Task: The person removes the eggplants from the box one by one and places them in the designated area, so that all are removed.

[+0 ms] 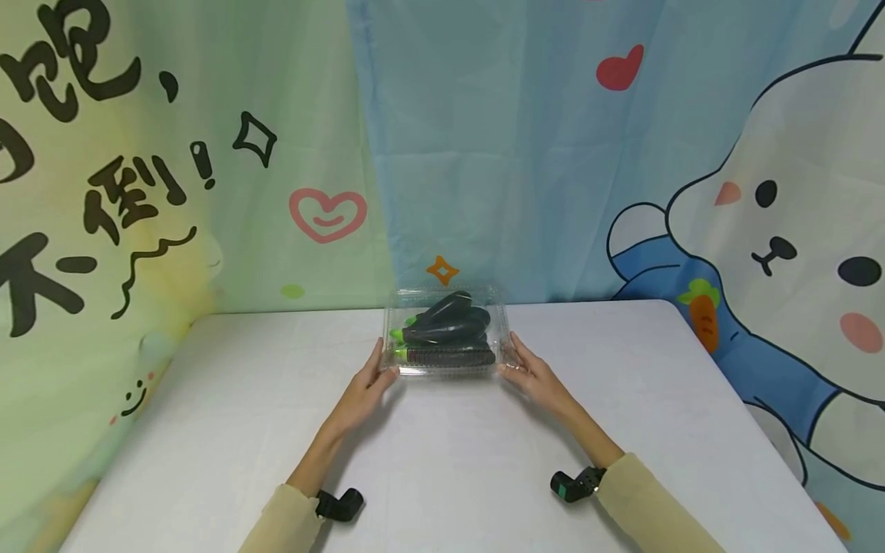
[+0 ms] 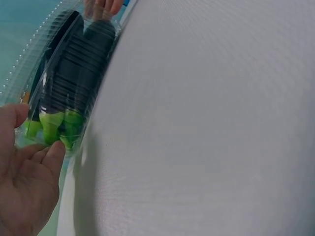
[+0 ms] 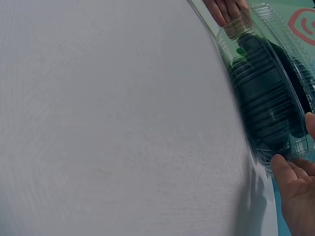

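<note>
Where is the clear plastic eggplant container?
In the head view, the clear plastic container of dark eggplants is centred, held between left hand and right hand, near the far edge of the white table.

So the container point(image 1: 448, 370) sits pretty much in the middle, over the far part of the table point(image 1: 449, 468); can't tell if it's actually touching down. Eggplants point(image 1: 445, 332) are lying sideways inside it, partly stacked, stem ends pointing left. The person's left hand point(image 1: 368, 385) is on the left end, right hand point(image 1: 541, 380) on the right end. Wrist cameras point(image 1: 577, 485) are nearer the viewer, one per arm. Curtain's point(image 1: 449, 153) behind everything, with lettering point(image 1: 134, 211) at far left and a cartoon animal point(image 1: 795, 315) at far right.
</note>
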`<state>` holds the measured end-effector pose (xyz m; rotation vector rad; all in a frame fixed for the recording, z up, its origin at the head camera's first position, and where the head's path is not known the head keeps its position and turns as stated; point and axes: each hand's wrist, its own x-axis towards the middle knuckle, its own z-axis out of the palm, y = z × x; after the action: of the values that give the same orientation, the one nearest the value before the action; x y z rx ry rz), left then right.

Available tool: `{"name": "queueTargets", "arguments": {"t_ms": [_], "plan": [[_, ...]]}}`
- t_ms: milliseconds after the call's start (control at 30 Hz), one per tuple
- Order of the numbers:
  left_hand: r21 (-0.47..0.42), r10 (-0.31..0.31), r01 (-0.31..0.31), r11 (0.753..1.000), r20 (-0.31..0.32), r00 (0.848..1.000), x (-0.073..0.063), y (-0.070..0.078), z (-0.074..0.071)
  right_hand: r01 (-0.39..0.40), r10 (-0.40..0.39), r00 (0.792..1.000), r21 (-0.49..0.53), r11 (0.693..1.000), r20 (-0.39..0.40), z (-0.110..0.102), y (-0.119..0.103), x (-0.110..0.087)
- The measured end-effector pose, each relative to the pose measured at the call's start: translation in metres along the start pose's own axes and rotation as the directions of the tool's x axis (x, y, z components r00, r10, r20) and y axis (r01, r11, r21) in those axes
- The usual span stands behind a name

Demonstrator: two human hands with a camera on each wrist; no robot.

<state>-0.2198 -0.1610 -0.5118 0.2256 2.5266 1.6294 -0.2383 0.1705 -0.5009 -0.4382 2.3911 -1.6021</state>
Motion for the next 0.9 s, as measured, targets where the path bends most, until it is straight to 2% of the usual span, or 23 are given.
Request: {"name": "queueTargets", "arguments": {"t_ms": [300,533,633,667,900], "plan": [[0.005,-0.005,0.005,1.000,0.009,1.000,-0.001,0.002,-0.002,-0.016,0.016,1.000,-0.028,0.999,-0.001,0.000,-0.001,0.000],[0.016,-0.022,0.021,1.000,0.047,0.999,-0.013,0.034,-0.008,-0.031,0.031,0.999,-0.033,0.999,-0.013,0.001,-0.001,0.001],[0.019,-0.027,0.027,0.999,0.047,0.998,-0.016,0.039,-0.009,-0.031,0.030,0.999,-0.032,0.999,-0.021,0.001,0.000,0.001],[0.023,-0.029,0.028,0.999,0.046,0.999,-0.016,0.039,-0.009,-0.030,0.030,0.999,-0.030,0.999,-0.023,0.002,-0.001,0.001],[0.023,-0.010,0.010,1.000,0.011,1.000,0.000,0.003,-0.003,-0.019,0.019,0.999,-0.023,1.000,-0.036,0.003,-0.003,-0.001]]}}
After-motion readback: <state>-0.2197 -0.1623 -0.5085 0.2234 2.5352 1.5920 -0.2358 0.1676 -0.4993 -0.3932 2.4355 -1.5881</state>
